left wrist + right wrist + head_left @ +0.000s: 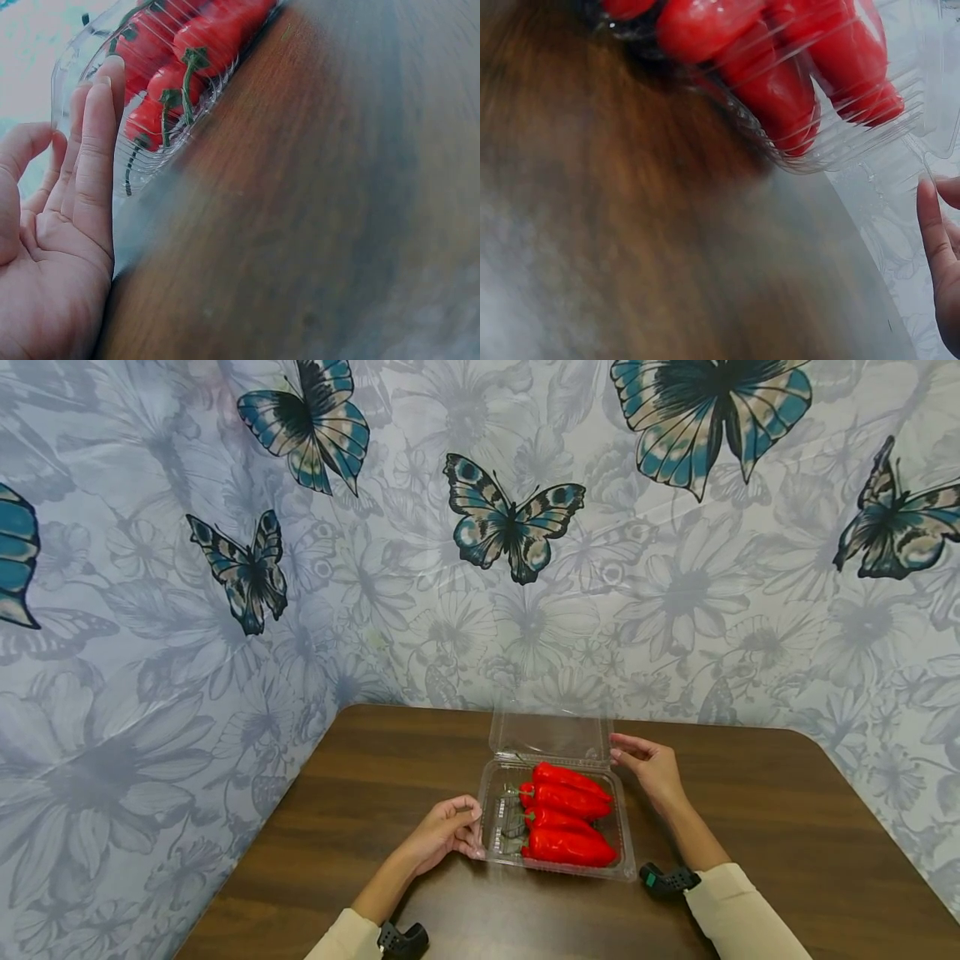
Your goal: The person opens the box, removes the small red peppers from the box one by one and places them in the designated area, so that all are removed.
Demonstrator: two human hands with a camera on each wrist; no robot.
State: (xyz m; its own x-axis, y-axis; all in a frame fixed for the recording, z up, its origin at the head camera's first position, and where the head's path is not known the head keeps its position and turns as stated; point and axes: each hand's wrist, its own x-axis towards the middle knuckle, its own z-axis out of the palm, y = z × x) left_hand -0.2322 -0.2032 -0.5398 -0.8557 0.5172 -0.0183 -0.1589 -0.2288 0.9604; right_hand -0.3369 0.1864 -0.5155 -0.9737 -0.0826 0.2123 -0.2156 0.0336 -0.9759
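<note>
A clear plastic clamshell container (498, 857) sits on the table with its hinged lid (551, 733) raised at the back. Several red peppers (566, 847) with green stems lie side by side in the base. My left hand (444, 833) holds the container's left edge, thumb and index finger at the rim; in the left wrist view the other fingers (96, 150) lie along its side. At the lid's right edge, close to the hinge, my right hand (654, 772) pinches the plastic between thumb and fingers. Only part of that hand shows in the right wrist view.
The brown wooden table (390, 760) extends around the container on both sides. Behind it stands a pale wall (420, 635) covered in flowers and butterflies. A dark band with a device (667, 880) sits on each wrist, below light sleeves.
</note>
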